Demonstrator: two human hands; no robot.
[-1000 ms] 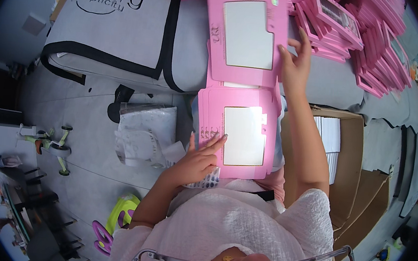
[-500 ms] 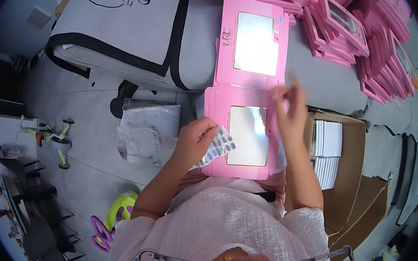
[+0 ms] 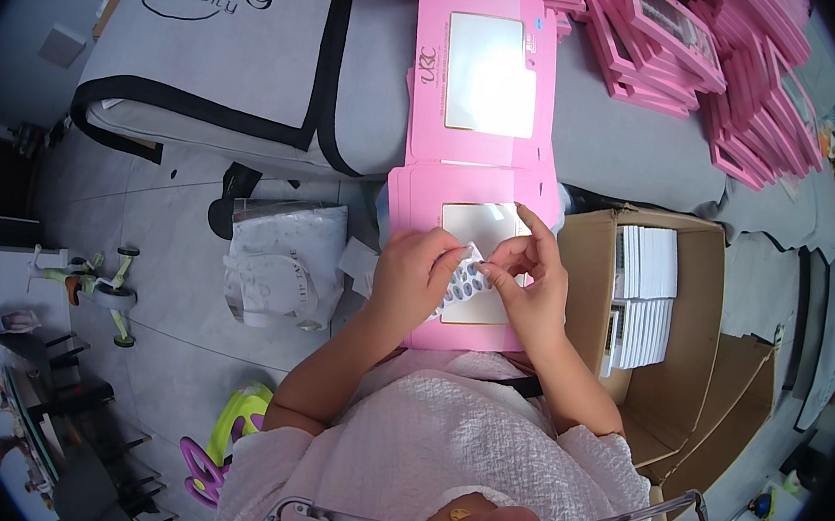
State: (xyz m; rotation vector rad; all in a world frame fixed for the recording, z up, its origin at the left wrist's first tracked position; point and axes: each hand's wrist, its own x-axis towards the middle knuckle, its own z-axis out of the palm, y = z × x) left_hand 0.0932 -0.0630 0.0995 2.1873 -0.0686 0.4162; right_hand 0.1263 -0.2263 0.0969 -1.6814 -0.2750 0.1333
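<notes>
Pinching dotted sheet (image 3: 464, 285) in left hand (image 3: 408, 275), right hand (image 3: 537, 290) fingertips at its edge

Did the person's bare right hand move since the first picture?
Yes: the bare right hand was over the grey fabric sofa; now it's off it, nearer the person's body, at the small white sheet with grey ovals.
</notes>
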